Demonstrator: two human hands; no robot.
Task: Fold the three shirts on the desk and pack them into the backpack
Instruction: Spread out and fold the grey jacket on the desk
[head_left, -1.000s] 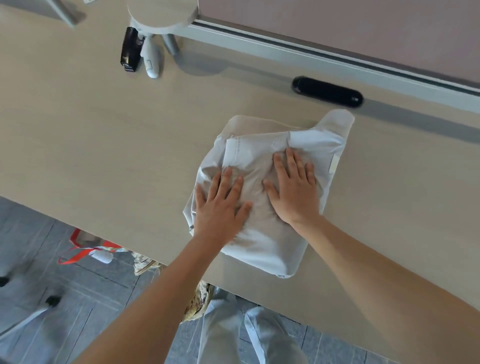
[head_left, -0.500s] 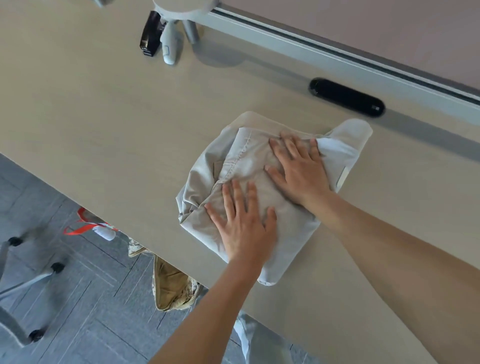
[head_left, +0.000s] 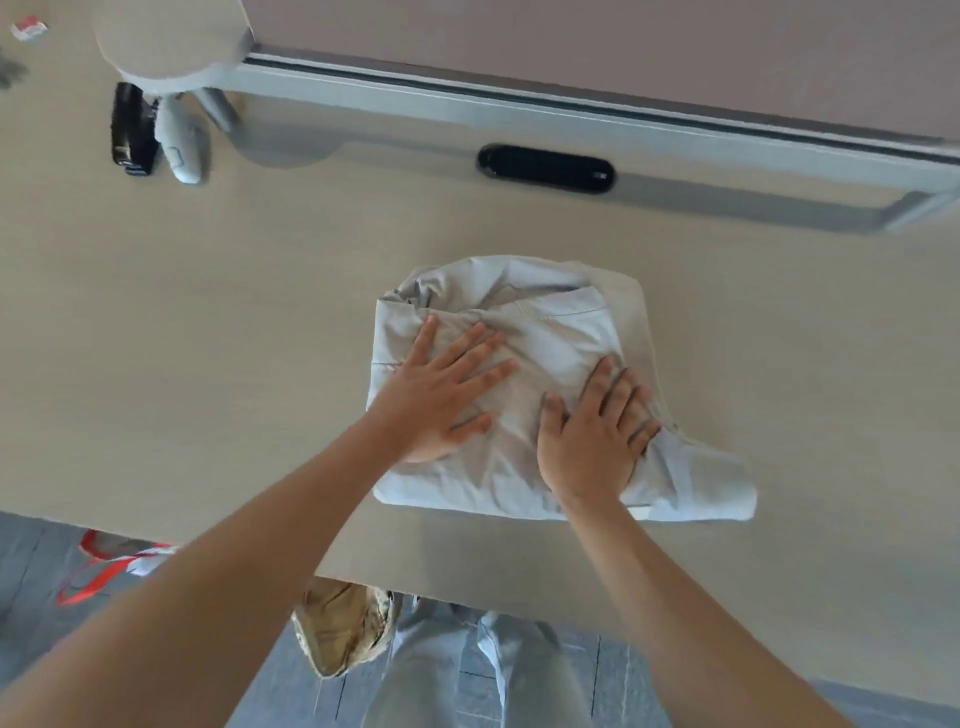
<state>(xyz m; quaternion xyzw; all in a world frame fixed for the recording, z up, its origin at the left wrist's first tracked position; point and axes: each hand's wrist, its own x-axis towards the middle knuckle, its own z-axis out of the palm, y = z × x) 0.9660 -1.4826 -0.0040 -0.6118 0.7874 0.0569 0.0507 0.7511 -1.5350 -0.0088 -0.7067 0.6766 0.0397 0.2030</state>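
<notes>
Your left hand lies flat on the shirt, fingers straight and spread, pointing up and to the right across the cloth. It grips nothing; it only presses down on the left half of the bundle. Your right hand lies just beside it on the right half, palm down, fingers straight and slightly fanned, their tips reaching the fold near the right edge. It too holds nothing and simply presses. The two hands are close but not touching; a strip of wrinkled cloth shows between them.

The shirt is pale grey and sits folded into a rough square on the desk, near the front edge, a little right of centre. Its top is creased, with a seam running across the upper part. A rounded flap sticks out at the lower right corner, past your right hand.

Behind the shirt, a black oval grommet sits in the desk close to the grey rail of the partition. At the far left, a white mouse lies beside a black device, both just in front of a round pale base.

Below the desk edge, a tan bag rests on the grey floor, next to your legs in light trousers. A red strap lies on the floor to the left.
</notes>
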